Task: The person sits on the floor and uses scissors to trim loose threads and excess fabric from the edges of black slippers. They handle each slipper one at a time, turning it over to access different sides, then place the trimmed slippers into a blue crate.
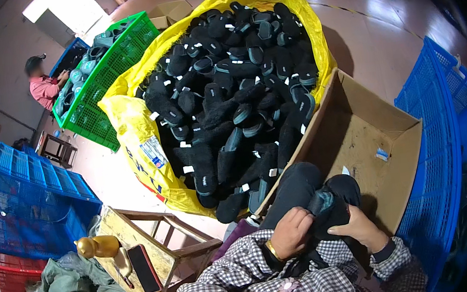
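Note:
A black slipper (331,223) with a teal-grey part near its top rests over my lap between both hands. My right hand (357,229) grips its right side, with the thumb laid across the near end. On the other side, the bunched fingers of my left hand (291,233) are closed at the slipper's edge; their tips are partly hidden. Just beyond my knees, a big yellow woven sack (133,121) stands wide at the top, heaped with black slippers (215,98), many bearing small white tags. An open cardboard box (355,123) sits beside my right leg, with small scraps inside.
A wooden stool (140,246) at my left carries a phone (144,269) and a golden figurine (97,246). Blue crates (32,198) stand at left, and another blue crate (433,142) at right. Farther off, a person (45,86) works by a green crate (116,73) of footwear.

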Demonstrator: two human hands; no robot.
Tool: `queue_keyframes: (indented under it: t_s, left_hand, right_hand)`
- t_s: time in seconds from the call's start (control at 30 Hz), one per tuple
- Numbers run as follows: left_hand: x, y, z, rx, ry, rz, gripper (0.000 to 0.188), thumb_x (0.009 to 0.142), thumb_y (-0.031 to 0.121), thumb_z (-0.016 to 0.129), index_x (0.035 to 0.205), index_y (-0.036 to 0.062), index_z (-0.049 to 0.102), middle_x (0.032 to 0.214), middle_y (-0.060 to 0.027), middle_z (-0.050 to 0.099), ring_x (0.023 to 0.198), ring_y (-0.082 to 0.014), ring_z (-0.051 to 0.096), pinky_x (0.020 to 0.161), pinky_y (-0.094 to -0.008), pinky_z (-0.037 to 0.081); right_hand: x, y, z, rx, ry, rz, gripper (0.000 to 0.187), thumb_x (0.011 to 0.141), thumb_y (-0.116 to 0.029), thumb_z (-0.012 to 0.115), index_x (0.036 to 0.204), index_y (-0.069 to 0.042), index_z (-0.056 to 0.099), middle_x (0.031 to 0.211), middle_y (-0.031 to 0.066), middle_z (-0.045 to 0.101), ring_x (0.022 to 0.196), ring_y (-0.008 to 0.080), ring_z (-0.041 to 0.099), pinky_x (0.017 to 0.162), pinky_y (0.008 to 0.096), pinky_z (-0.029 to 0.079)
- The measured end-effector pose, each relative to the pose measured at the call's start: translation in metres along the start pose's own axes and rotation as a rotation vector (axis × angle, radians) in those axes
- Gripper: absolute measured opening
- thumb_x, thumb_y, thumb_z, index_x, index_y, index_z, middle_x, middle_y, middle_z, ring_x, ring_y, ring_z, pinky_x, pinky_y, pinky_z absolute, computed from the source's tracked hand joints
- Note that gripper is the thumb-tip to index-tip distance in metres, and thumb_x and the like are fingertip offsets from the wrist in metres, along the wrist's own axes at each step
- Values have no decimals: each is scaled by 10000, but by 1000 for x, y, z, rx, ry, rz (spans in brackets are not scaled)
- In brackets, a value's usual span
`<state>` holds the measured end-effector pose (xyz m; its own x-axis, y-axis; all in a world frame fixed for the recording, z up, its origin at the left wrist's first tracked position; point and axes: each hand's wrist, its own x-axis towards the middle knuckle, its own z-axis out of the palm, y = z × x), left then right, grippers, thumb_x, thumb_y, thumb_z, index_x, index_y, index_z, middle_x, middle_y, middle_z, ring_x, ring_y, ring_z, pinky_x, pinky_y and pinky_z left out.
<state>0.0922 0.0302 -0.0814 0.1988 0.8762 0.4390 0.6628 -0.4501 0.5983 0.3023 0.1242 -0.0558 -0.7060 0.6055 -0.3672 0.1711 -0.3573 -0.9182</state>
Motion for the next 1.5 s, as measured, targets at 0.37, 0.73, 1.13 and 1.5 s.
queue_keyframes:
  t_s: [0.37,0.73,1.13,1.5]
  left_hand:
    - [0,-13,-6,-75,55,-36,412,554,65,674,919,11,490,866,-180,471,824,-391,487,707,-431,439]
    - [-18,22,31,-304,409,-730,268,596,-98,640,754,13,455,725,-130,473,682,-299,510,638,-337,428]
    - [-25,48,9,-302,237,-677,224,761,-8,713,876,9,521,806,-33,522,681,-82,528,636,-211,438]
    - [-41,48,36,-263,319,-611,555,751,118,752,1222,-40,507,1096,-208,579,930,-305,591,803,-371,493]
  right_hand:
    - [7,-23,24,170,32,296,351,782,-57,693,1125,-20,627,995,22,661,879,127,606,693,251,487]
    - [11,29,55,-2,413,-22,448,725,-61,771,1125,50,601,1001,94,685,910,142,619,859,308,508]
    - [19,52,85,166,551,-113,328,755,60,589,1081,30,610,975,16,648,879,88,584,808,271,506]
    - [9,20,71,141,680,-122,394,712,-62,593,1087,57,599,748,47,616,595,115,544,507,283,458]
